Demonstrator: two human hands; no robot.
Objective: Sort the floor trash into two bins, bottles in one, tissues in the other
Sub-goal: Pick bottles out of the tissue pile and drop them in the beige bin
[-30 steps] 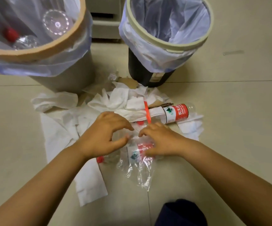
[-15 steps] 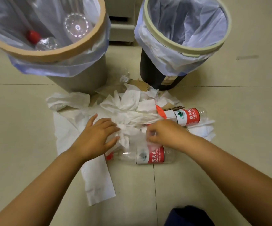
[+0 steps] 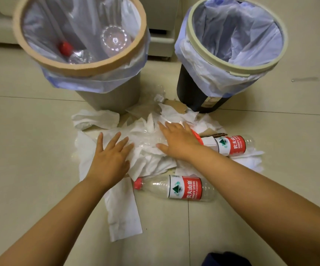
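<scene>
A heap of white tissues (image 3: 147, 150) lies on the floor in front of two lined bins. My left hand (image 3: 110, 160) lies flat on its left side with fingers spread. My right hand (image 3: 178, 141) presses flat on the middle of the heap. A clear bottle with a red label (image 3: 176, 188) lies near me, under my right forearm. A second red-labelled bottle (image 3: 232, 144) lies just right of my right hand. The left bin (image 3: 78, 68) holds clear bottles. The right bin (image 3: 230, 67) shows only its liner.
Torn brown cardboard (image 3: 176, 106) and a small crumpled clear bottle (image 3: 160, 91) lie between the bins. A long tissue strip (image 3: 123, 212) trails toward me. White furniture (image 3: 161, 47) stands behind the bins. Something dark blue (image 3: 226, 259) shows at the bottom edge.
Both hands let go of the near bottle and moved forward onto the tissue heap, fingers flattening out. The near bottle now lies uncovered. The view shifted closer to the bins.
</scene>
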